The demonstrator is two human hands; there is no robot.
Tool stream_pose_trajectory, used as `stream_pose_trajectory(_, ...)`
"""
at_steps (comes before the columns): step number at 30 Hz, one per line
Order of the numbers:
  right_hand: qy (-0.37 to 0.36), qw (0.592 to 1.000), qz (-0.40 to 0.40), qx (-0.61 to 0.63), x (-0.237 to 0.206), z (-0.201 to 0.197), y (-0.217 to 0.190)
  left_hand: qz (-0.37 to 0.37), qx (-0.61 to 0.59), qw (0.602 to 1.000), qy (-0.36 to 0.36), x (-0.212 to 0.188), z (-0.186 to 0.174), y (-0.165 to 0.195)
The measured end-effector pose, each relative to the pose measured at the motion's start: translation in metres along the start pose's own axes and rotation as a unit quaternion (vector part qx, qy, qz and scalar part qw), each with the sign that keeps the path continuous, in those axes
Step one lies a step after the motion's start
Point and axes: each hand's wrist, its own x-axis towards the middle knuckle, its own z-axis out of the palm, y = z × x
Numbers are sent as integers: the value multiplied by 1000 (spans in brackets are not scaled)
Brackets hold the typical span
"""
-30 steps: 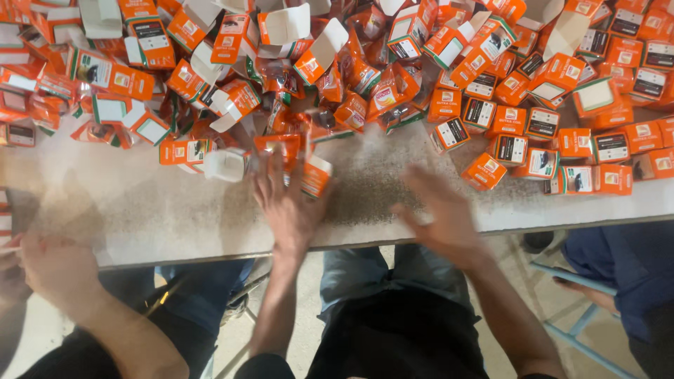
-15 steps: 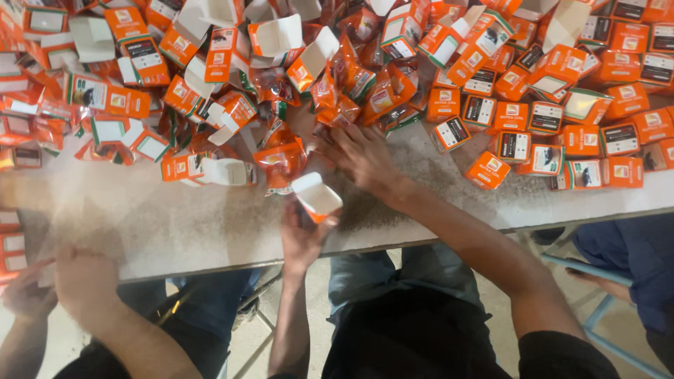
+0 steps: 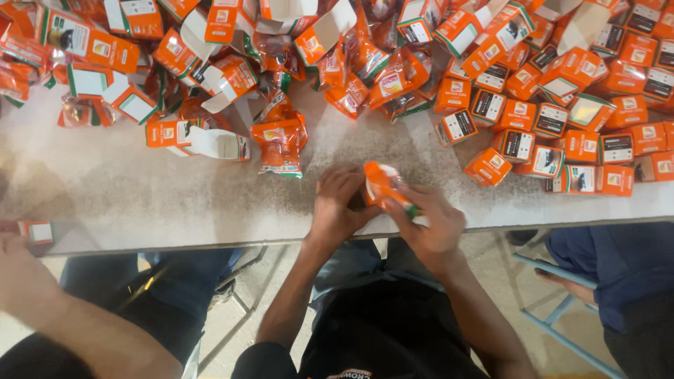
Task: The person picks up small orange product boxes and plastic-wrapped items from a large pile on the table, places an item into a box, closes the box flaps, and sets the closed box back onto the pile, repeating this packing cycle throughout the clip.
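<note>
Left hand (image 3: 340, 203) and right hand (image 3: 428, 224) both pinching one orange carton (image 3: 386, 186) at the near table (image 3: 175, 203) edge, a loose pouch (image 3: 281, 144) just beyond, closed boxes (image 3: 562, 133) heaped right, another person's arm (image 3: 63, 316) lower left.

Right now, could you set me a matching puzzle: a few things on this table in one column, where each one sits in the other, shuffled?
Things:
1. small orange carton
2. orange foil pouch
3. closed orange cartons
4. open-flapped carton lying on its side

Places:
A. crowded over the right part of the table
B. held between the left hand and right hand at the near edge
C. lying alone, mid-table, beyond the left hand
D. left of the pouch

Pairs: 1-B, 2-C, 3-A, 4-D
</note>
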Motion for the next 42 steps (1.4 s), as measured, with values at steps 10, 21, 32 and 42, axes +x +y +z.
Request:
stream_pose_trajectory(10,-256,925,-133,-248,42,-35,-31,10,-9,1000,1,-9,9,-15)
stream_pose_trajectory(21,-273,926,-103,-240,52,-10,-1,11,0,1000,-14,-9,7,-15)
stream_pose_trajectory(32,-158,942,-208,-212,28,-8,-1,-1,-5,1000,-13,-7,7,-12)
stream_pose_trajectory(42,-272,924,-105,-247,52,2,8,-8,16,1000,-15,-10,8,-5)
